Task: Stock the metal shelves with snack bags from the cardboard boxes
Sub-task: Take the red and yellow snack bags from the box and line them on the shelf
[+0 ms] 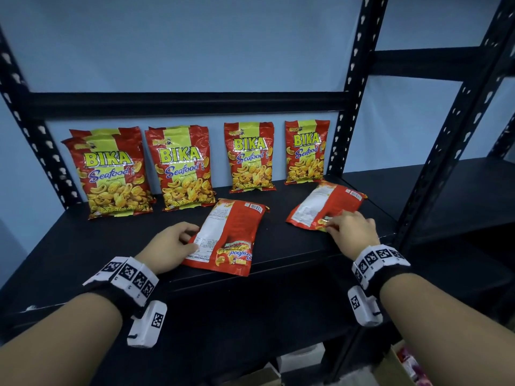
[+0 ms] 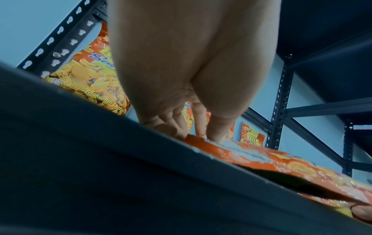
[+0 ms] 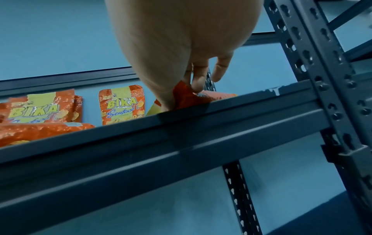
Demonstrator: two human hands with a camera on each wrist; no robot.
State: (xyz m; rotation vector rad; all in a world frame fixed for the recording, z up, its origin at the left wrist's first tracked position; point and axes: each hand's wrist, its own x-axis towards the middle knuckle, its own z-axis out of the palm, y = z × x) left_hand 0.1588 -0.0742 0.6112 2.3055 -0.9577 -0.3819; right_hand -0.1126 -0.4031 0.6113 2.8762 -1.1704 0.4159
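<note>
On the black metal shelf (image 1: 106,246) two red snack bags lie flat, printed backs up. My left hand (image 1: 192,238) grips the left edge of the middle bag (image 1: 231,235); in the left wrist view its fingertips (image 2: 213,135) press that bag (image 2: 261,160) at the shelf's front. My right hand (image 1: 331,222) pinches the near corner of the right bag (image 1: 326,201); the right wrist view shows that corner (image 3: 181,95) lifted between thumb and fingers (image 3: 198,84). Several Bika Seafood bags (image 1: 250,157) stand upright along the back wall.
A perforated black upright (image 1: 354,79) stands just right of the standing bags, and a second dark shelf unit (image 1: 446,196) adjoins it. Below at the lower right are a cardboard box (image 1: 401,366) and pale boxes (image 1: 301,358). The shelf's left front is bare.
</note>
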